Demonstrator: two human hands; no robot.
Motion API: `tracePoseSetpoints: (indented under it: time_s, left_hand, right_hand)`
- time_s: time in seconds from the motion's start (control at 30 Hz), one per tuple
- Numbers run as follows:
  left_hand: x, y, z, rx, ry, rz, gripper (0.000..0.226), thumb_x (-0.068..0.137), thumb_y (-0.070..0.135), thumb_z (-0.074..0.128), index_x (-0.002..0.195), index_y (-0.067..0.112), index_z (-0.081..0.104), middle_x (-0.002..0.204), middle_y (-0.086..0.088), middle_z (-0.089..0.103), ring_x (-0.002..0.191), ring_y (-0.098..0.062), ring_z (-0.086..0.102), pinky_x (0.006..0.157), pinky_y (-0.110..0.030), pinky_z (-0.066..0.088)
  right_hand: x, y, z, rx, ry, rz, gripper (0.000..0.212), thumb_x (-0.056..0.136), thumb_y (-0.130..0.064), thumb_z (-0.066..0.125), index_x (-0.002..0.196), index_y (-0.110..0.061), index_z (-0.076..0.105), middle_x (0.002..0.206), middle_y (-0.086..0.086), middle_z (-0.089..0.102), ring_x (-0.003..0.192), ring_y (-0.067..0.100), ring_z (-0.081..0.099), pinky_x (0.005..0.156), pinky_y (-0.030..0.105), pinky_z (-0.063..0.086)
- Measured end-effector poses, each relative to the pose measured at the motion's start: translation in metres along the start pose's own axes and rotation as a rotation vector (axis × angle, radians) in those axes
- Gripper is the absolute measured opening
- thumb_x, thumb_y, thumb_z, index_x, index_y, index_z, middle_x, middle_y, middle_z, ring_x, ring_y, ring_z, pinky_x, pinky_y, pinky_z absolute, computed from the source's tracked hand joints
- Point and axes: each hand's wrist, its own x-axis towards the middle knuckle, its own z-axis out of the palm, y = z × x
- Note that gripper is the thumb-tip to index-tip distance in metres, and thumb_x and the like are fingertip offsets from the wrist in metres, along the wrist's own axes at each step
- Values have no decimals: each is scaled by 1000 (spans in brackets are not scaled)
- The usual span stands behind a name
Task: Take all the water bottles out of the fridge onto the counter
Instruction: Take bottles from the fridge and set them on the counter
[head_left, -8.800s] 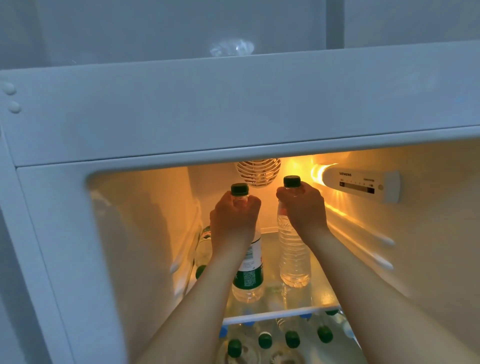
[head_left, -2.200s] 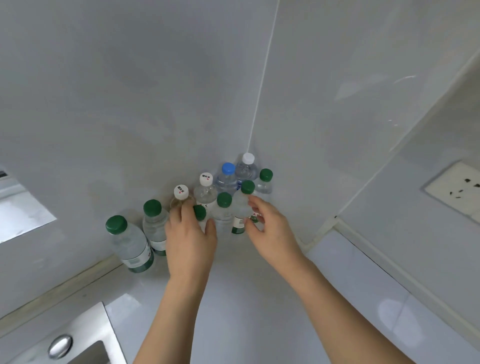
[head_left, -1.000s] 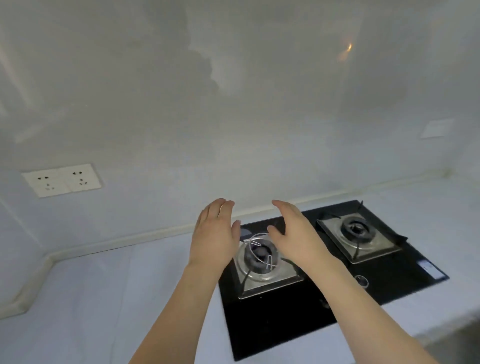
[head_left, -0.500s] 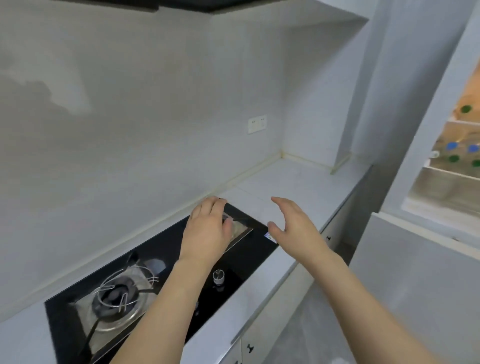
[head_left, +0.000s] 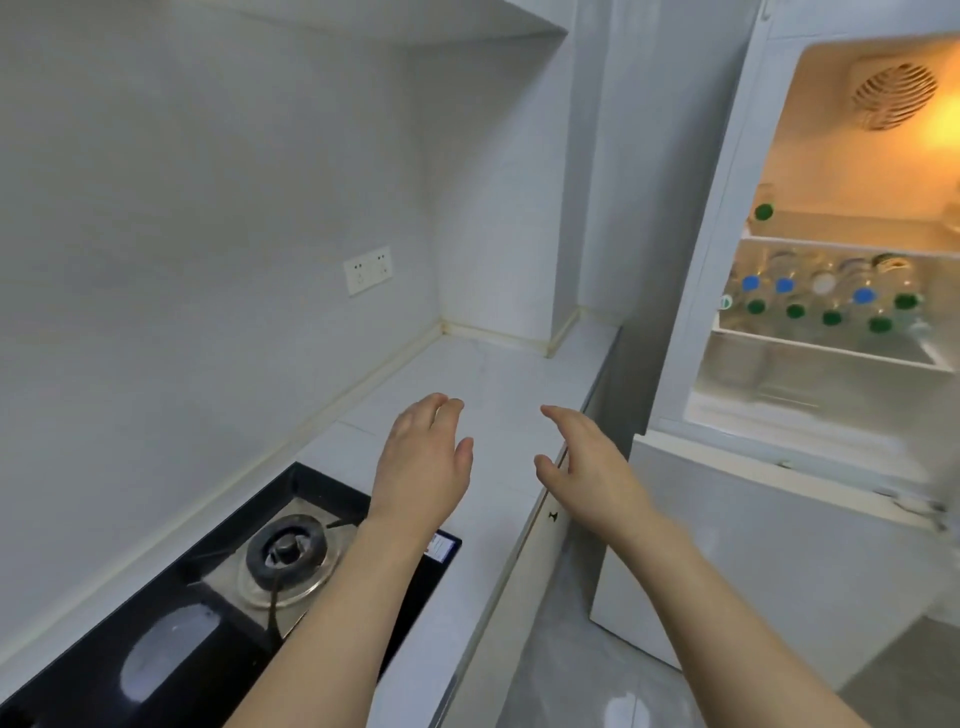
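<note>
the water bottles (head_left: 826, 304) stand crowded on the middle shelf of the open fridge (head_left: 852, 249) at the right of the frame, green, blue and white caps showing; one more green-capped bottle (head_left: 762, 208) sits on the shelf above, at its left end. both hands are in the lower middle, over the white counter (head_left: 498, 374), holding nothing: the left hand (head_left: 423, 470) with fingers relaxed and extended, the right hand (head_left: 587, 467) likewise loose, thumb apart. a black gas stove (head_left: 218, 597) fills the lower left, under the left forearm. a wall socket (head_left: 368, 270) sits left of centre.
</note>
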Motion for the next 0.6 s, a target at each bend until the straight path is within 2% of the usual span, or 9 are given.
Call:
tracePoseSetpoints:
  time_s: [0.33,0.6]
  left_hand:
    - [151,19,63,-92,-15,58,42,99,24,51,139,11,48,144,-4,46,133,-22,40,107,-36,39]
    - [239,107,127,-213,-59,255,42,100,26,49,140,14,46,146,-1,43,135,-17,37,105,-32,38]
  right_hand:
    - [122,72,-39,-53,55,91,58,95,-25,52,148,-20,30,153,-5,33,140,11,30,110,21,22]
    - [164,163,-102,-80,221,258,56,96,-28,53,148,-24,32,152,-7,34,138,12,34,107,22,25]
